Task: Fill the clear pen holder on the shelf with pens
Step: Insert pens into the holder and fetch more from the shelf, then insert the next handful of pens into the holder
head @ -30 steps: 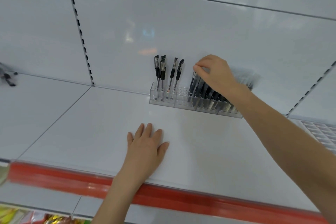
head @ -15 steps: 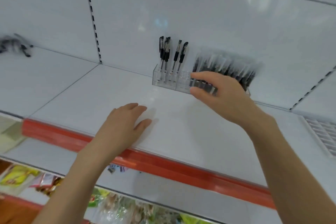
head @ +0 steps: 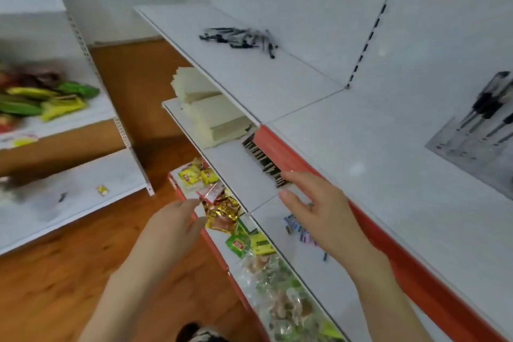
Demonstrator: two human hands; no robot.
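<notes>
Both the left hand (head: 172, 226) and right hand (head: 324, 214) are hanging open, empty. Loose pens (head: 238, 37) are lying sideways at 12 o'clock, well apart.

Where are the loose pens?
Head view, top centre: the loose pens lie piled on the white shelf, far left of the clear pen holder.

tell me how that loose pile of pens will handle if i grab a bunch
Probably stiff and light: the pens look slim. Likely to roll or slip out, as they lie loose and criss-crossed on a smooth flat shelf.
</notes>
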